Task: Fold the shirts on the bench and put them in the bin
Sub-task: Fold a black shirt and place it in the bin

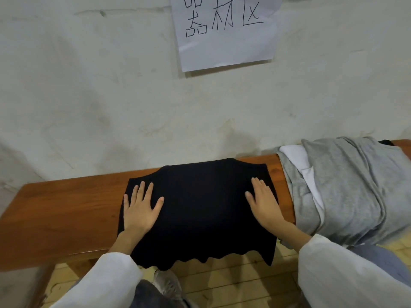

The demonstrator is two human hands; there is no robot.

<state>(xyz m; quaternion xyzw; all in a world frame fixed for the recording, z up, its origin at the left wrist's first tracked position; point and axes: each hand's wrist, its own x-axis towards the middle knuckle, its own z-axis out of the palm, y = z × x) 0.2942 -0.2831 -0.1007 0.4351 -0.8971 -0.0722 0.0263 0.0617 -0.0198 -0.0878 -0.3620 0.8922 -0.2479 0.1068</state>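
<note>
A black shirt (204, 207) lies spread flat across the wooden bench (62, 210), its lower edge hanging over the front. My left hand (140, 207) presses flat on the shirt's left side with fingers spread. My right hand (263, 203) lies flat on the shirt's right side, fingers straight. To the right, a heap of grey shirts (347, 192) with a white shirt (298, 158) between them sits on the bench. No bin is in view.
A pale wall rises right behind the bench, with a paper sign (226, 34) taped on it. Below the bench is a light wooden floor (233, 283), where my shoe (169, 285) stands. The bench's left part is bare wood.
</note>
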